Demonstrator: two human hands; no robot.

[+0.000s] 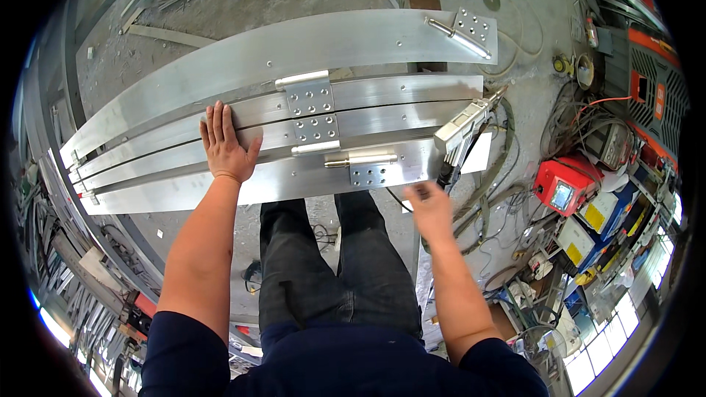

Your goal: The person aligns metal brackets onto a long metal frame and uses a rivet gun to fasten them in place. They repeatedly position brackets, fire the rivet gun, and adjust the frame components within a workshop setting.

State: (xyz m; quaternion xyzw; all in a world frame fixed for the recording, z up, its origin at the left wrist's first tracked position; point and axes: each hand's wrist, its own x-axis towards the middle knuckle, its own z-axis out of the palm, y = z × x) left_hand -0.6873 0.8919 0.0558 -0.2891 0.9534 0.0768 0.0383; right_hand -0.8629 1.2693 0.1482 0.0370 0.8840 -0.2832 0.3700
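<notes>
My left hand (pixel 227 145) lies flat with its fingers stretched over the two middle metal strips (pixel 382 95). To the right of it, hinges (pixel 312 100) with drilled plates and round barrels sit on these strips. Another hinge (pixel 368 170) rests on the near strip (pixel 279 178), and one more hinge (pixel 460 35) on the far strip (pixel 353 37). A grey hand-held welding torch (pixel 462 131) lies across the right ends, its dark handle toward me. Just below that handle is my right hand (pixel 432 212), fingers curled in; a small dark spot shows at them, too unclear to name.
Hoses and cables (pixel 485 198) run over the floor at the right. Beyond them stand a red box with a screen (pixel 562 185) and an orange and black machine (pixel 653 99). Metal offcuts (pixel 169 35) litter the far floor; stacked profiles (pixel 55 250) fill the left.
</notes>
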